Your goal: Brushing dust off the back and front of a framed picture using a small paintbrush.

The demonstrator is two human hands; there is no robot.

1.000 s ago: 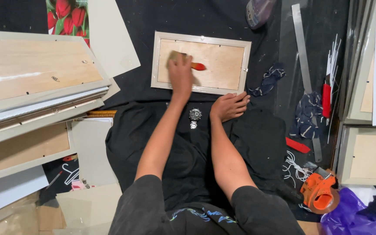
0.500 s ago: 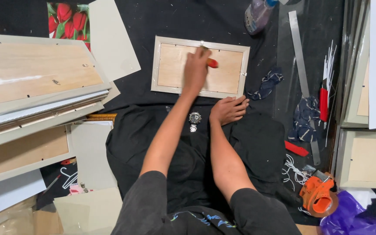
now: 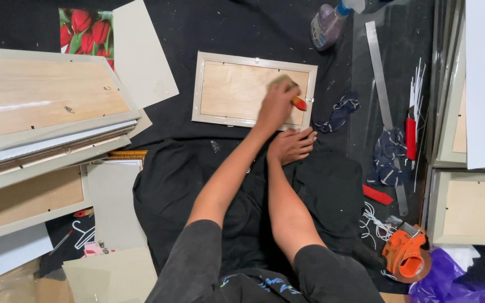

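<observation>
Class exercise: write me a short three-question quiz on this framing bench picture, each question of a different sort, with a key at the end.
1. True or false: the left hand holds a red-handled tool over the frame.
2. Where does the right hand rest? A) on the tape dispenser B) on the black cloth, by the frame's near edge C) on the spray bottle
3. Fill in: the frame lies back side up, showing a ____ panel.

Key: 1 true; 2 B; 3 wooden.
</observation>
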